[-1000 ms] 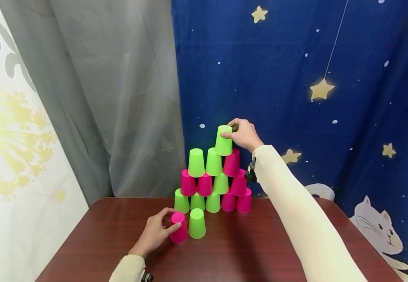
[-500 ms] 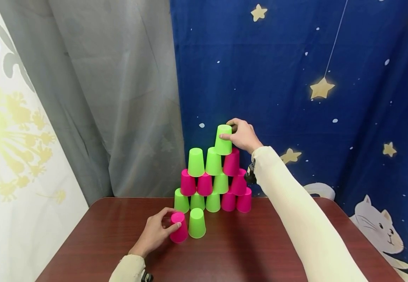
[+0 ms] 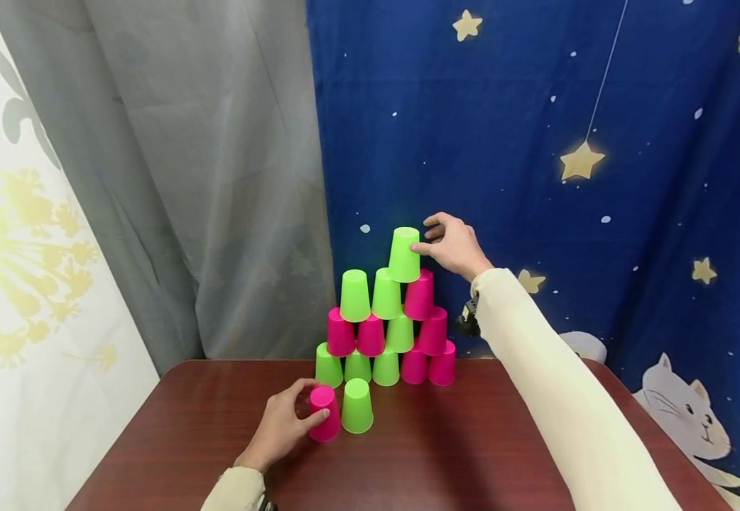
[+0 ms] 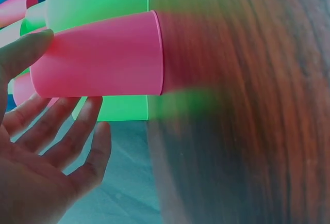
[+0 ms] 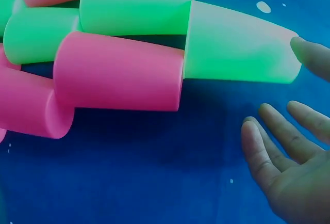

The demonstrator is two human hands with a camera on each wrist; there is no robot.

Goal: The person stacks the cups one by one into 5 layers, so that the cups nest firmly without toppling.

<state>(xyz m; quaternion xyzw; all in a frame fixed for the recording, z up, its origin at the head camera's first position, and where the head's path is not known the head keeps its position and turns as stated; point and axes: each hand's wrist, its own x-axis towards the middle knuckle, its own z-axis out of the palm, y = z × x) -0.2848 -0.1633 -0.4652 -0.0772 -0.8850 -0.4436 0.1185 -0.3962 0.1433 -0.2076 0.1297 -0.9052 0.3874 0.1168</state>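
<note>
My left hand (image 3: 278,424) holds an upside-down pink cup (image 3: 323,427) at the table's middle, thumb on one side and fingertips on the other. Just right of it an upside-down green cup (image 3: 357,406) stands by itself. Behind them rises a stepped stack of upside-down cups, its bottom row including a green cup (image 3: 328,365) and a pink cup (image 3: 442,365). The top green cup (image 3: 402,255) sits over a green cup (image 3: 386,297) and a pink cup (image 5: 118,72). My right hand (image 3: 456,248) has its fingers spread off this top cup; the thumb is at its side, perhaps still touching.
The dark red wooden table (image 3: 523,440) ends just behind the stack. A grey curtain (image 3: 261,177) and a blue star-patterned curtain (image 3: 504,128) hang behind it. A third-row green cup (image 3: 354,296) stands at the stack's upper left.
My right hand has loosened from the top green cup and drawn slightly right, its fingers now apart from it. That cup stays in place. The left hand with the pink cup has hardly moved.
</note>
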